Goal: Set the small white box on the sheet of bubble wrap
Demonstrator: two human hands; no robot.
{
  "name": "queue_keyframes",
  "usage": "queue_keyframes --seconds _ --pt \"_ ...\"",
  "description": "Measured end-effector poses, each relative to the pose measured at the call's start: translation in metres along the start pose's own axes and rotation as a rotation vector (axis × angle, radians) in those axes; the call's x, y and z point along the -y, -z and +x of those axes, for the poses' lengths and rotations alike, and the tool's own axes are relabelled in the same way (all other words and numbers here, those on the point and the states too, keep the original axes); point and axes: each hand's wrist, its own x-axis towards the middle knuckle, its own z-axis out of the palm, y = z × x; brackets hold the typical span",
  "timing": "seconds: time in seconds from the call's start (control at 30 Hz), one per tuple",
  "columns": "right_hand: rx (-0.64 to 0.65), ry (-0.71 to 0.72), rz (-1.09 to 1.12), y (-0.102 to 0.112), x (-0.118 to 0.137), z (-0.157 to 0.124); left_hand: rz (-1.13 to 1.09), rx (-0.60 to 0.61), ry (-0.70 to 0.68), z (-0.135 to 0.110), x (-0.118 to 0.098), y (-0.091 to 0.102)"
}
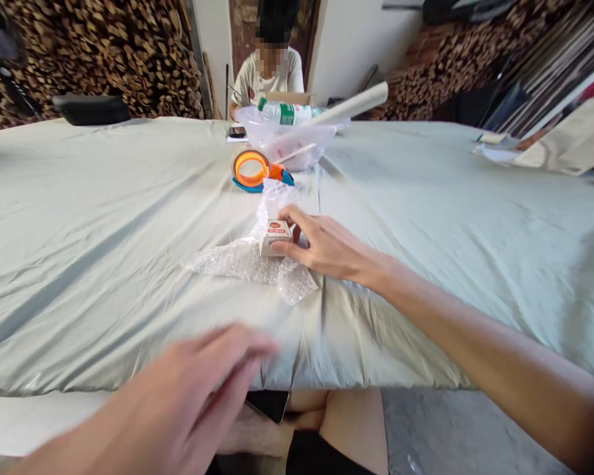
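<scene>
While gripped, box (276,236) within right-hand (327,247) grip.

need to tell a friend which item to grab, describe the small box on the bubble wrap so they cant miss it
Start at the long table draped in pale green cloth and find the crumpled sheet of bubble wrap near its front edge. On it stands a small box, pinched by the right hand. It is the only cardboard item there, whitish with a red label, nearer than the orange tape dispenser.
</scene>
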Motion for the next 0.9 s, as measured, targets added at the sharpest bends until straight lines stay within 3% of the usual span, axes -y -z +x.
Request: queue_keyframes --seconds 0.13,0.23,0.37,0.47,0.57,0.7,0.8,0.9 --pt "0.041 0.019 0.009 0.006 -0.005 0.001 0.277 -0.089 -0.051 0.081 0.034 0.010" --pt "0.047 0.010 0.039 0.010 -0.012 0.002 0.344 -0.125 -0.015 0.110 0.063 0.009" --pt "0.071 0.007 0.084 0.018 -0.016 0.002 0.380 -0.129 -0.031 0.112 0.092 0.003" --pt "0.049 -0.023 0.095 0.025 -0.017 0.000 0.397 -0.085 -0.031 0.111 0.102 0.002" --pt "-0.087 -0.046 0.046 0.027 -0.019 0.001 0.390 -0.079 -0.040 0.111 0.103 0.002" --pt "-0.269 0.051 0.072 0.017 -0.015 0.005 0.328 -0.047 -0.061 0.107 0.101 0.003" --pt "-0.195 0.079 0.221 0.002 -0.008 0.006 0.202 0.018 -0.017 0.104 0.100 0.001" --pt "-0.103 -0.009 0.222 -0.009 -0.005 0.005 0.132 0.071 0.059 0.102 0.098 -0.002"
